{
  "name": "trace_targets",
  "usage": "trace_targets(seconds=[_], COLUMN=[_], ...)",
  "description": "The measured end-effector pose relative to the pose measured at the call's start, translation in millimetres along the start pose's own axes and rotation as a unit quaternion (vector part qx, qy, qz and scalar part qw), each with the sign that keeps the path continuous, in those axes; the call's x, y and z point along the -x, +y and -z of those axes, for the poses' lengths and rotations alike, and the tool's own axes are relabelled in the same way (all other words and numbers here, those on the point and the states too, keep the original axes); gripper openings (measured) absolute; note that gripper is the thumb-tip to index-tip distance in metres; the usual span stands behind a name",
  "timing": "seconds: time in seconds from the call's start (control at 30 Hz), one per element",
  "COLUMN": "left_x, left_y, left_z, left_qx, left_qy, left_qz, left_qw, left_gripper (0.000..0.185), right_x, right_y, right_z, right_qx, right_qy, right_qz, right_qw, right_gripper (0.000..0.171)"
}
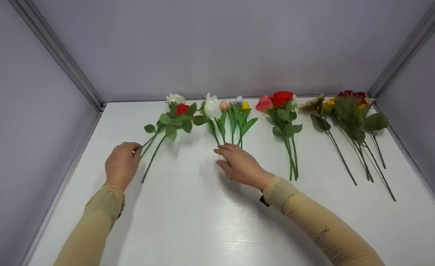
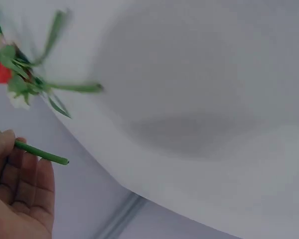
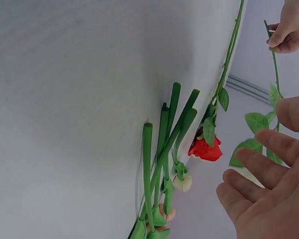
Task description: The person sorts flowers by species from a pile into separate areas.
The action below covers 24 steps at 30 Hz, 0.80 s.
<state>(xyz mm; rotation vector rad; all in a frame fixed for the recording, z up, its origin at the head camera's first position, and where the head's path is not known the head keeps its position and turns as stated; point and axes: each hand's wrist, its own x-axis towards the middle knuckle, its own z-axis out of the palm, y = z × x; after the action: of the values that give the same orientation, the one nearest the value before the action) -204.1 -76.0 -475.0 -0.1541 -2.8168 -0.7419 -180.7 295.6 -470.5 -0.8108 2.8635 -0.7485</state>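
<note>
My left hand (image 1: 135,149) pinches the lower end of a green flower stem (image 2: 41,154) between thumb and fingers. That stem leads up to a small bunch with a white rose (image 1: 175,98) and a red rose (image 1: 182,109) at the table's far left. A second stem (image 1: 151,159) of the bunch lies flat beside the hand. My right hand (image 1: 223,154) hovers open, palm down, just below the cut ends of a tulip bunch (image 1: 229,122). In the right wrist view its spread fingers (image 3: 261,172) hold nothing beside the tulip stems (image 3: 164,144).
Further right on the white table (image 1: 210,218) lie a pink and red rose bunch (image 1: 281,111) and a yellow and dark red bunch (image 1: 350,114). Grey walls (image 1: 29,122) close in the left, back and right sides.
</note>
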Motion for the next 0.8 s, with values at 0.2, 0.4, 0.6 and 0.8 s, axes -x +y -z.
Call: trace_targets(seconds=[0.2, 0.4, 0.6, 0.8], left_x=[-1.5, 12.4, 31.7, 53.5], left_y=[81.9, 147.2, 200.4, 232.4], left_z=[-24.4, -59.6, -95.5, -123.5], left_qx=[0.107, 0.304, 0.455, 0.511], left_qy=[-0.098, -0.172, -0.214, -0.217], left_qz=[0.031, 0.077, 0.106, 0.122], left_qw=[0.9889, 0.9337, 0.8579, 0.8225], left_gripper=[0.02, 0.019, 0.024, 0.025], right_x=[6, 18, 27, 42], right_y=[13, 33, 47, 49], right_z=[14, 31, 47, 51], right_qx=[-0.105, -0.228, -0.41, -0.499], right_qy=[0.057, 0.11, 0.139, 0.143], right_qz=[-0.07, -0.147, -0.178, -0.191], right_qw=[0.99, 0.956, 0.884, 0.833], right_gripper=[0.038, 0.035, 0.038, 0.04])
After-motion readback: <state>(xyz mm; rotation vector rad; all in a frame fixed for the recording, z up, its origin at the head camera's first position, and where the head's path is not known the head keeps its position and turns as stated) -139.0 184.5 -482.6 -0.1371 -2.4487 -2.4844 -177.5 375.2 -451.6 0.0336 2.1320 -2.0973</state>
